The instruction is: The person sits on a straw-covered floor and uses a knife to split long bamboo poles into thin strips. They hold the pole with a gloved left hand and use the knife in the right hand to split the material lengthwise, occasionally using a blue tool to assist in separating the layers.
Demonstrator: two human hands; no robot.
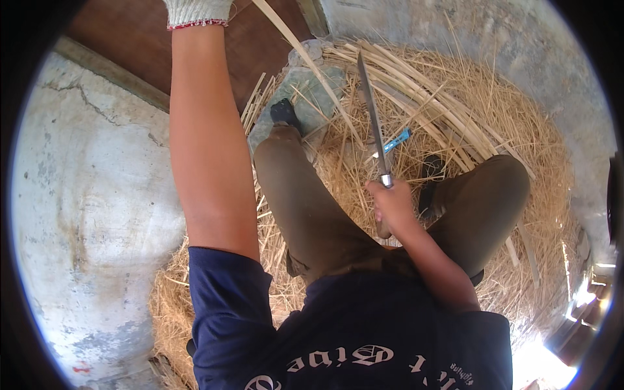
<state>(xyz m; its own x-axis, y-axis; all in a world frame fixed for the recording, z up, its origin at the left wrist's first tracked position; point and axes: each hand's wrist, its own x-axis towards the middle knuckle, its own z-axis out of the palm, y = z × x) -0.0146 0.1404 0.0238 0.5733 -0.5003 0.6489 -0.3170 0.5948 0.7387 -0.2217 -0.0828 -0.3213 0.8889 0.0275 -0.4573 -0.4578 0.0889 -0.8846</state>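
Observation:
My right hand (394, 207) is closed around the wooden handle of a long knife (372, 110), whose narrow straight blade points up and away from me between my legs. At the top edge my left hand (198, 10) wears a white knitted glove with a red-trimmed cuff. The picture cuts off its fingers. A long pale split strip (305, 60), which looks like bamboo, runs from the top edge near the glove down to the left of the blade. Whether the left hand holds this strip is hidden.
Fibrous straw-like shavings (455, 71) cover the ground around my legs. Several long pale strips (442, 110) lie beyond my right leg. A blue utility knife (396, 141) rests close to the blade. A flat greenish stone (312, 91) lies ahead; weathered walls (104, 169) flank me.

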